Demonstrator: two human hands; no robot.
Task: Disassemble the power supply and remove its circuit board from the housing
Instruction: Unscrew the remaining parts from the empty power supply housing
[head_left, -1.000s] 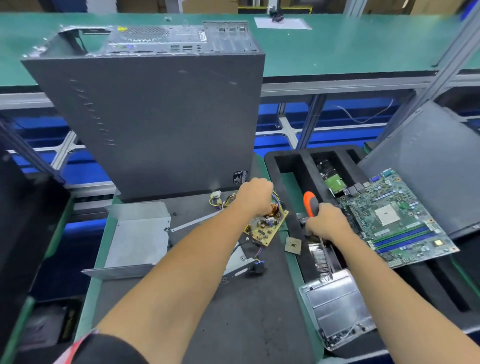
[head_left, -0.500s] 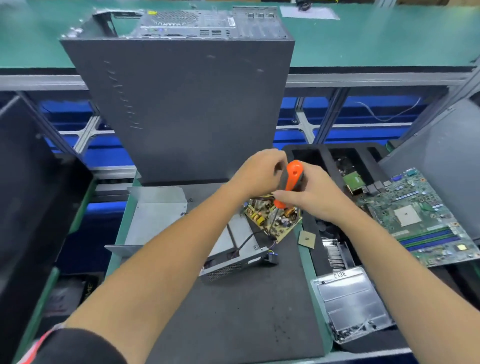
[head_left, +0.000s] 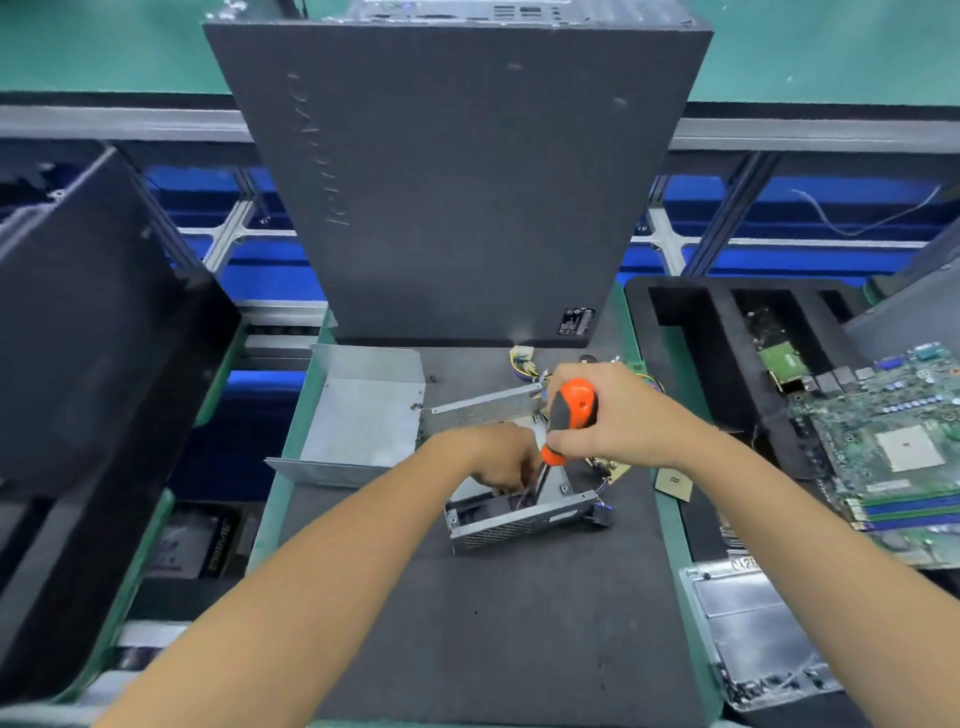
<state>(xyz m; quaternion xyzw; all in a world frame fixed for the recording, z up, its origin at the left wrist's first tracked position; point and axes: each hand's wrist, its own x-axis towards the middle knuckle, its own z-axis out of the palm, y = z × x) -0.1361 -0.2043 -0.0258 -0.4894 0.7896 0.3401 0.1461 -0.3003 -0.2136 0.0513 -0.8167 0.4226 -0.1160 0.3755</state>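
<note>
The grey metal power supply housing (head_left: 511, 522) lies open on the dark mat. My right hand (head_left: 618, 415) grips an orange-and-black screwdriver (head_left: 569, 415), its shaft pointing down into the housing. My left hand (head_left: 498, 457) reaches into the housing beside the shaft, fingers curled down on something inside; what they touch is hidden. The yellow circuit board (head_left: 610, 467) peeks out under my right hand, mostly covered. Coloured wires with a white plug (head_left: 522, 358) lie behind it.
A tall dark computer case (head_left: 457, 182) stands right behind the housing. The loose metal cover (head_left: 363, 415) lies at left. A black foam tray (head_left: 696, 332) and a green motherboard (head_left: 893, 447) sit at right, with a small chip (head_left: 672, 483) and a silver panel (head_left: 753, 639) nearer.
My right hand lifted the screwdriver from the tray and brought it over the housing. My left hand left the circuit board and moved down into the housing. The view tilted lower.
</note>
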